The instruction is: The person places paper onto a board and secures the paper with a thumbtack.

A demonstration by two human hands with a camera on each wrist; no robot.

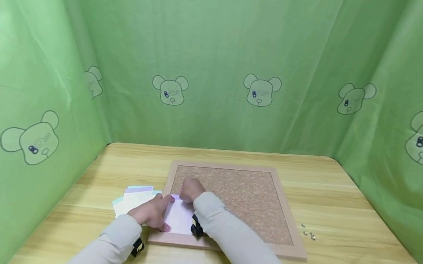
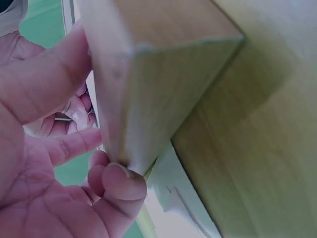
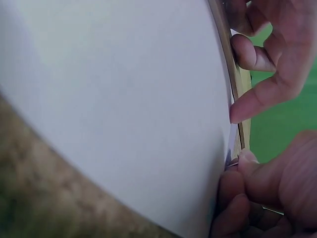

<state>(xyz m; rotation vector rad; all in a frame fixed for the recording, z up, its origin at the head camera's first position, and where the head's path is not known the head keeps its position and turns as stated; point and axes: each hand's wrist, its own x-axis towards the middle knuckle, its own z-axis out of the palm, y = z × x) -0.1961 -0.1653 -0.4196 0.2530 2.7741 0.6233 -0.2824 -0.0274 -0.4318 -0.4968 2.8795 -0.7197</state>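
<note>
A white-and-lilac sheet of paper [image 1: 180, 217] lies on the left part of a wood-framed cork board [image 1: 249, 201]. My left hand [image 1: 153, 212] rests at its left edge, thumb and forefinger spread over the frame and onto the paper. My right hand [image 1: 191, 190] is at the paper's top edge, its fingers curled. In the right wrist view, that hand's thumb [image 3: 257, 171] and forefinger pinch a small metal thumbtack [image 3: 233, 164], mostly hidden by the fingers. The left wrist view shows the frame's corner [image 2: 143, 74] close up beside the left fingers.
Several loose sheets [image 1: 136, 196] with lilac and turquoise edges lie overlapping left of the board, partly behind the left hand. Several small silver tacks [image 1: 312, 236] are scattered on the wooden table [image 1: 350, 219] to the right. Green curtains [image 1: 212, 120] enclose the table's back and sides.
</note>
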